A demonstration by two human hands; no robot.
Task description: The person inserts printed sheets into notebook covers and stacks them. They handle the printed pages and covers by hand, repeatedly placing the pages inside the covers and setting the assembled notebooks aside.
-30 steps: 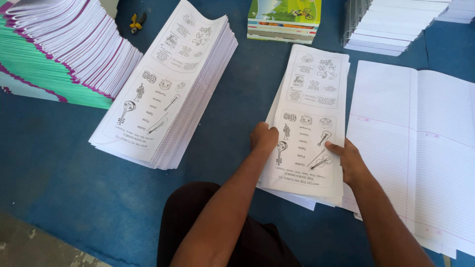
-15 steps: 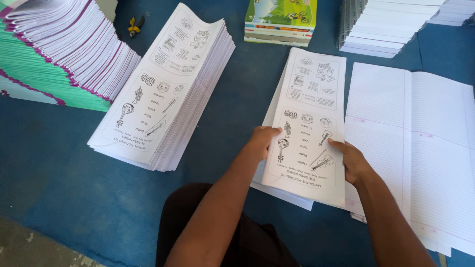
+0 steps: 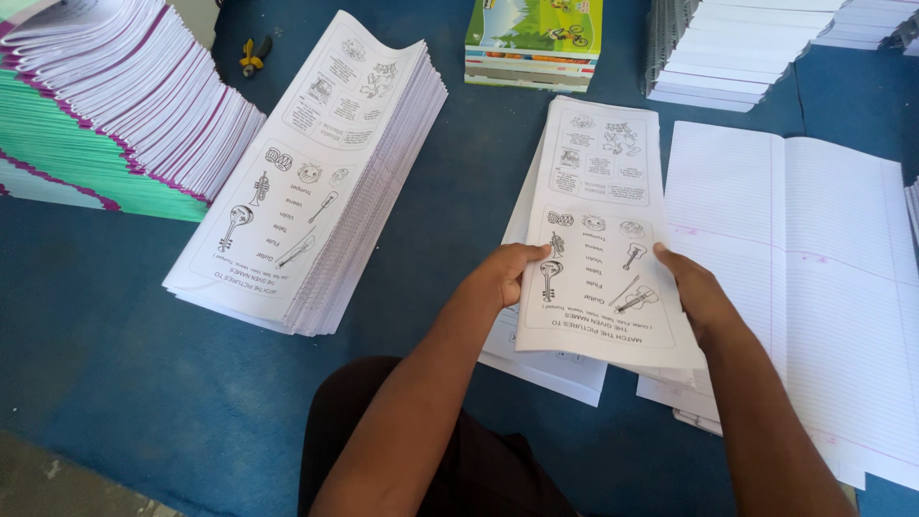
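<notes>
Your left hand and right hand pinch the two long sides of the printed worksheet, fingers closed on its near end, and it points away from you over the small pile on the blue mat.

No packages, labels, signs or screens in view. Only printed matter: white worksheet stacks, ruled sheets, colourful booklets, all loose on blue surface, none wrapped, boxed or tagged.
</notes>
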